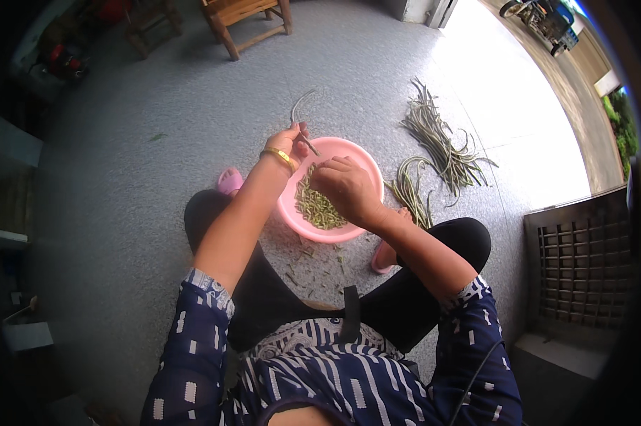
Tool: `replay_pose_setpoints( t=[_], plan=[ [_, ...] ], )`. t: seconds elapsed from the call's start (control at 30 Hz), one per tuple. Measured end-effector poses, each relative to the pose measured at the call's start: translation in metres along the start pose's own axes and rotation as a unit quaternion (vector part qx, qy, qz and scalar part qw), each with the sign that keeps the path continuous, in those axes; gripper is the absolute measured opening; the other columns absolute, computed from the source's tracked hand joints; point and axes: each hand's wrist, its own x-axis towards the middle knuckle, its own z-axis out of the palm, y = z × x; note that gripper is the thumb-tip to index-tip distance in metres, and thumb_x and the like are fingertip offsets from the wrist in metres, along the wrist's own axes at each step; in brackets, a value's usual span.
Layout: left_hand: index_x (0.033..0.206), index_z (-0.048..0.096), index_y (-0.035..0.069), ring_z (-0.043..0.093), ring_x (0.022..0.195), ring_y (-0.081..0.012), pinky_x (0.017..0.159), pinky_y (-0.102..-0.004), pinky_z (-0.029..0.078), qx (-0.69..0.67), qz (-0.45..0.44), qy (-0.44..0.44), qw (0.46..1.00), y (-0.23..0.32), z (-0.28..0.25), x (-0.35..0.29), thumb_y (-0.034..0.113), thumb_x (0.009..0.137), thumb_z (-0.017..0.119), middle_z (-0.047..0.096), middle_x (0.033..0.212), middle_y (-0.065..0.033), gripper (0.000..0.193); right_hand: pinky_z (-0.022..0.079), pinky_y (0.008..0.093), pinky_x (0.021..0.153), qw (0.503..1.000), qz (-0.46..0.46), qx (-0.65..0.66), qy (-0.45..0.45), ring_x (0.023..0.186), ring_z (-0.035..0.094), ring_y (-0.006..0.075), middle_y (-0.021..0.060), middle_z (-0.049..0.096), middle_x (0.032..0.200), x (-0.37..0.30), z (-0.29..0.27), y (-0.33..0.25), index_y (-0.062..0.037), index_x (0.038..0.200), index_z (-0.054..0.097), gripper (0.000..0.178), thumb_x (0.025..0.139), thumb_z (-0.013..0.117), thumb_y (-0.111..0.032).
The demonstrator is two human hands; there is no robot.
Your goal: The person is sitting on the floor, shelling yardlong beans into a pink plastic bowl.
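My left hand [290, 148], with a yellow bracelet at its wrist, is closed around a few long beans [303, 99]. Their far ends curve up past the fingers, and a short end points out over a pink basin [369, 157]. Over the basin's right half, my right hand [345, 187] is curled shut close to that short end. Its fingertips are turned away from view, so what they pinch cannot be made out. Many short green bean pieces [318, 207] lie in the basin beneath both hands.
A large pile of long beans [445, 145] lies on the grey floor at right, with a smaller bundle [414, 190] nearer the basin. Bean scraps [313, 273] are scattered between my legs. A wooden chair [246, 25] stands ahead, and a dark slatted piece [583, 266] at right.
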Motion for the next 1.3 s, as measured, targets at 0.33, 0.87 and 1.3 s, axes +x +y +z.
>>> replay_pose_setpoints(
  t=[0.33,0.87,1.3],
  plan=[
    [0.087,0.054,0.007,0.041,0.048,-0.004,0.043,-0.0154,0.037,0.025,0.059,-0.065,0.996,-0.003,0.006,-0.004,0.019,0.083,0.049,0.051,0.069,0.0001,0.014,0.03,0.0201,0.043,0.745,0.452,0.49,0.03,0.049,0.036,0.0066,-0.0011,0.043,0.062,-0.011,0.004,0.014,-0.0052,0.081,0.048,0.022,0.084,0.039,-0.025],
    [0.089,0.053,0.003,0.048,0.053,-0.0072,0.044,-0.0196,0.042,0.04,-0.004,-0.085,0.996,-0.013,0.007,-0.011,0.018,0.082,0.049,0.054,0.068,-0.0012,0.017,0.038,0.0324,0.054,0.962,0.205,0.174,-0.05,0.054,0.049,0.0185,0.0104,0.05,0.058,-0.006,0.006,0.016,-0.0009,0.08,0.054,0.019,0.082,0.048,-0.019],
    [0.088,0.051,0.008,0.038,0.049,-0.0039,0.045,-0.0146,0.035,-0.015,-0.001,-0.028,0.999,-0.005,0.005,-0.005,0.019,0.084,0.047,0.051,0.068,0.0012,0.012,0.038,0.0289,0.049,0.928,0.132,0.318,-0.143,0.051,0.047,0.0185,0.0054,0.048,0.06,-0.021,0.02,-0.009,-0.0022,0.073,0.049,0.012,0.08,0.047,-0.011]
  ],
)
